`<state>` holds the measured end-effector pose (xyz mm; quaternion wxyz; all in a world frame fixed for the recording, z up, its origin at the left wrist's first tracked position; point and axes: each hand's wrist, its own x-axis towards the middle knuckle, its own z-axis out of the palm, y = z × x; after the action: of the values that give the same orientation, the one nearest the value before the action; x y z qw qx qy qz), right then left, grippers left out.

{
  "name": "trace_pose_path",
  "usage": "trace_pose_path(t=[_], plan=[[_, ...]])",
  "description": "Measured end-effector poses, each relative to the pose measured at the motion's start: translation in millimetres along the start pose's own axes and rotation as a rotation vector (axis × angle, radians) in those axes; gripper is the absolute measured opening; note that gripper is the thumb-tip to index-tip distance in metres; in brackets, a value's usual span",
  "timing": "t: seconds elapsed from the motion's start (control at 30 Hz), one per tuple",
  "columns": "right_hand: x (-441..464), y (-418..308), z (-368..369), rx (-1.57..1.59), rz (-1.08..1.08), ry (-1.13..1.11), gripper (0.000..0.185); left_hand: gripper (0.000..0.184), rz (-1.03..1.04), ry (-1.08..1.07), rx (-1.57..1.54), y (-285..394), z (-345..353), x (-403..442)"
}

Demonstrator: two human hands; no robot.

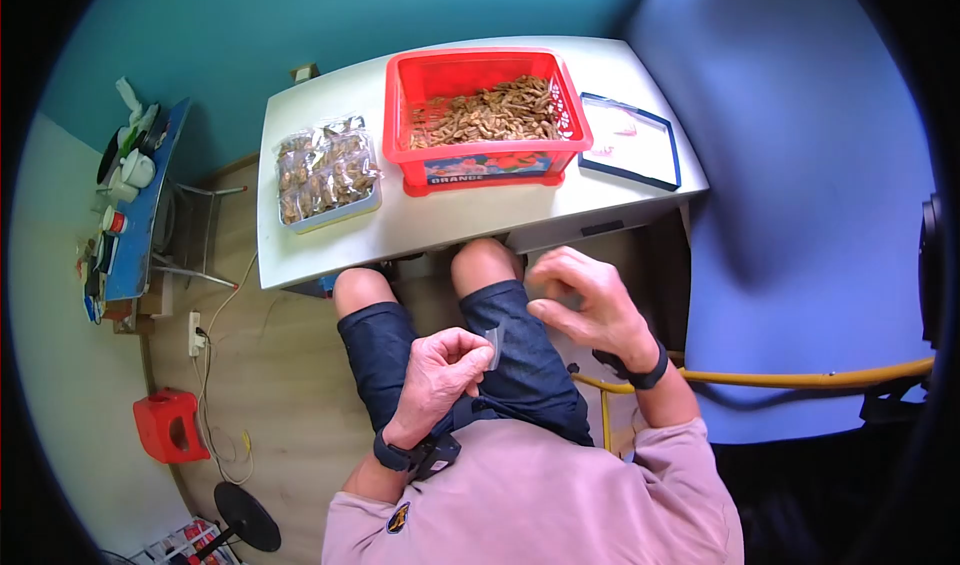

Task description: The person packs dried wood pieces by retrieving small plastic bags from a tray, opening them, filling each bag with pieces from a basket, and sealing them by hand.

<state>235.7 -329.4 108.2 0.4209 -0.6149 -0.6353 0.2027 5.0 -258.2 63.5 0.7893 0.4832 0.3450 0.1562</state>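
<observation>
My left hand (440,373) is closed over my lap, pinching a small clear plastic bag (494,347) between thumb and fingers. To its right, my right hand (592,300) is raised above my thigh, fingers curved and thumb apart, with nothing visible in it. On the white table ahead stands a red plastic basket (490,151) holding a heap of small brown elongated pieces (495,113); their kind is unclear. Left of it, several clear packets of brown pieces (325,170) fill a shallow box (335,212). On the right lies a dark-rimmed tray (632,165) with a few small pinkish-white items (617,125).
The white table (400,223) spans the space before my knees. A blue side table (150,205) with a white teapot (138,170) stands left. A power strip (195,333), cables and a red stool (170,425) are on the floor. A yellow bar (800,377) runs at right.
</observation>
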Motion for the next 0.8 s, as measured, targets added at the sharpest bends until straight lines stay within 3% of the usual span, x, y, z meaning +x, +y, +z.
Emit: trace_pose_path(t=[0.03,0.1,0.43,0.5,0.8], plan=[[-6.1,-2.8,-1.3,-0.006,0.047,0.039,0.024,0.01,0.004,0.008,-0.002,0.0,-1.7,1.2],[-20.5,-9.3,16.2,0.28,0.215,0.099,0.017,0.012,0.081,0.077,-0.021,-0.1,-2.7,4.0],[-31.6,-3.9,75.1,0.364,0.276,0.051,0.016,0.01,0.149,0.103,0.08,-14.1,2.4,14.2],[-34.9,0.8,84.6,0.642,0.427,0.088,0.018,0.01,0.148,0.112,0.063,-13.9,2.2,14.1],[-41.8,14.6,79.5,0.769,0.529,-0.023,0.02,0.01,0.046,0.026,0.094,-5.3,2.9,10.8]])
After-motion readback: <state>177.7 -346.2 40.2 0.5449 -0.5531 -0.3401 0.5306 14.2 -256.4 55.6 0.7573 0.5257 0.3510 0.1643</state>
